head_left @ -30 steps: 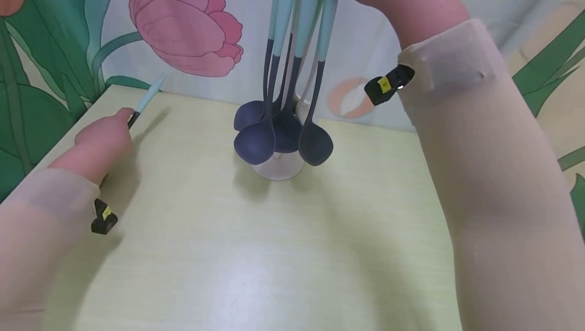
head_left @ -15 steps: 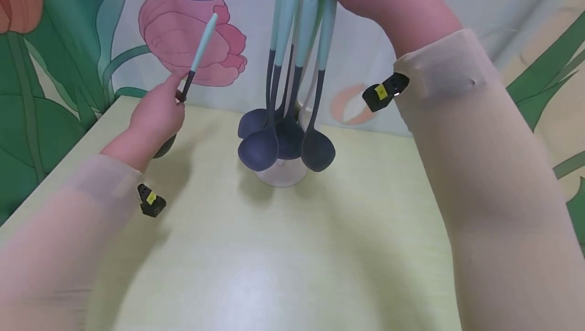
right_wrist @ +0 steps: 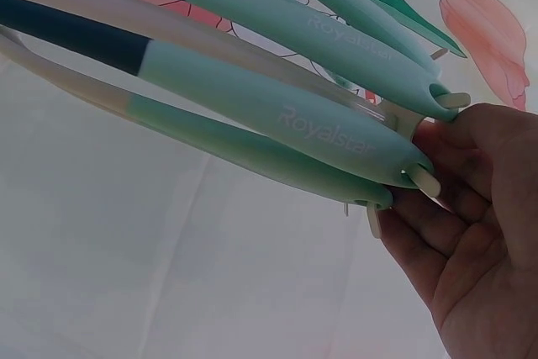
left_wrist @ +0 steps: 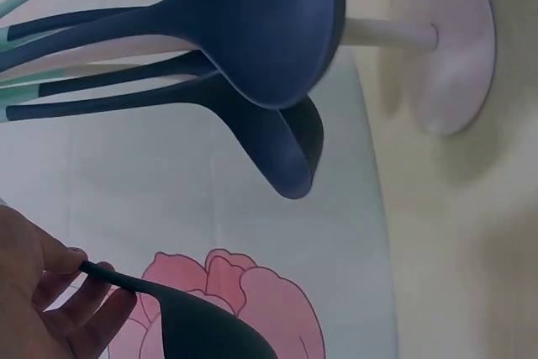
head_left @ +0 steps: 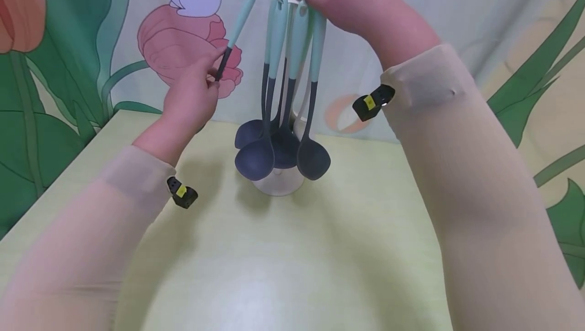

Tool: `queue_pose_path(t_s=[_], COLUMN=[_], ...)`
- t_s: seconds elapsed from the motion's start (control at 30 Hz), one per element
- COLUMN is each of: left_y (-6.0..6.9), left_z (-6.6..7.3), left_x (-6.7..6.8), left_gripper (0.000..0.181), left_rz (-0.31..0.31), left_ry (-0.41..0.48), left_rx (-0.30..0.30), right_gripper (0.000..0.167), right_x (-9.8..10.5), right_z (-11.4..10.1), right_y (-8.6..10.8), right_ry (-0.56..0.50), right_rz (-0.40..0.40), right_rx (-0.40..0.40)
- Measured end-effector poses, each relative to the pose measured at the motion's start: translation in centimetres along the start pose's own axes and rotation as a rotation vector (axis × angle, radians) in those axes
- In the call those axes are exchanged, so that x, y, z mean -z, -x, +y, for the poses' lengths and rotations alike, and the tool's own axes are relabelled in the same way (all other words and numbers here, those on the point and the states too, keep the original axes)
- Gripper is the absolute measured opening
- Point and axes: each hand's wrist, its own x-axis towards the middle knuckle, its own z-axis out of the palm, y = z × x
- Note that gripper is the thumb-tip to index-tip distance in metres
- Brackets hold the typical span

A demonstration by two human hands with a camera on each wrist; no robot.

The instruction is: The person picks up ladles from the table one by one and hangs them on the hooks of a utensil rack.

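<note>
My left hand (head_left: 192,95) pinches the dark shaft of a kitchen utensil (head_left: 244,13), its mint handle pointing up and tilted right. In the left wrist view, the utensil's dark, broad head (left_wrist: 202,325) is cut off by the frame, so its kind is unclear. To its right stands a white utensil stand (head_left: 279,184) with several mint-handled utensils hung from its hooks. Ladles (head_left: 255,161) face the front. My right hand (head_left: 349,3) holds the stand's top; in the right wrist view its fingers curl behind the hooks (right_wrist: 427,182), partly hidden by the handles.
A pale table (head_left: 292,250) lies beneath the stand. Behind it hangs a cloth (head_left: 379,67) printed with flowers and a rabbit. Small black cameras (head_left: 183,192) sit at both wrists.
My left hand has risen and moved right, bringing the utensil from the table's left side up close beside the stand. The right hand stays on the stand's top; the head view has shifted slightly.
</note>
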Motion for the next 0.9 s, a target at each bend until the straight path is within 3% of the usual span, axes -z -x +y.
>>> queue_pose_path(t_s=[0.23,0.67,0.9], left_y=[-0.4,0.1,0.0], left_z=[0.7,1.6,1.4], left_x=[0.1,0.6,0.8], left_gripper=[0.068,0.066,0.069], left_rz=[0.039,0.063,0.056], left_ry=[-0.013,-0.076,-0.07], left_rx=[-0.032,-0.086,-0.065], right_gripper=[0.044,0.043,0.043], right_x=[0.0,0.4,0.4], right_z=[-0.1,-0.6,-0.6], right_y=[0.1,-0.1,-0.1], right_ry=[-0.002,-0.003,-0.012], right_rz=[0.002,0.014,0.011], right_rx=[0.001,-0.007,-0.017])
